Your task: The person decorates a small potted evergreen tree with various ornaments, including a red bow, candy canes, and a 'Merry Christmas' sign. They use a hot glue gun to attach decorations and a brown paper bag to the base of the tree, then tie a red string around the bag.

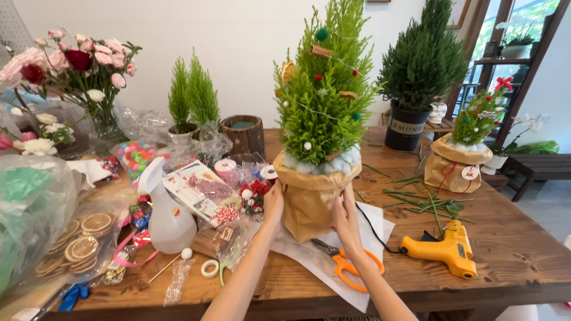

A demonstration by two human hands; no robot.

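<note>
A small green conifer [324, 89] decorated with pom-poms, dried orange slices and a thin light string stands in a brown paper bag [310, 199] on white paper at the table's middle. My left hand [273, 205] presses flat against the bag's left side. My right hand [346, 220] presses against its right side. Both hands hold the bag between them. White cotton rings the tree's base at the bag's rolled rim.
Orange-handled scissors [348, 264] lie just in front of the bag. A yellow glue gun [443, 248] rests to the right. A white spray bottle [166, 217], craft packets, dried orange slices [83, 238] and tape [209, 268] crowd the left. Another bagged tree [461, 151] and a dark potted tree [419, 65] stand at the back right.
</note>
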